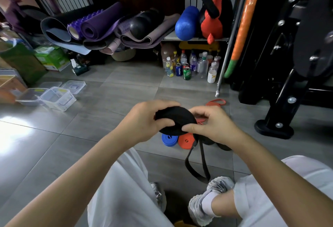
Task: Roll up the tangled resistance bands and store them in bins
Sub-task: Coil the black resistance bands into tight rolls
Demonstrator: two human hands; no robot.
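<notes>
Your left hand (pixel 144 122) and right hand (pixel 212 126) both curl round the black band (pixel 175 120), which is wound into a thick coil. You are mid-roll: its loose tail (pixel 196 163) hangs below the coil and needs winding in next. Under the coil, a blue roll (pixel 169 139) and a red roll (pixel 186 141) lie on the grey tiled floor (pixel 108 91), possibly with darker ones beside them. The clear bins (pixel 57 98) sit well left of the coil.

Two hands (pixel 142 121), one half-rolled black band (pixel 177 118), one blue roll (pixel 169 139), one orange-red roll (pixel 186 141), two shoes (pixel 220 182).
</notes>
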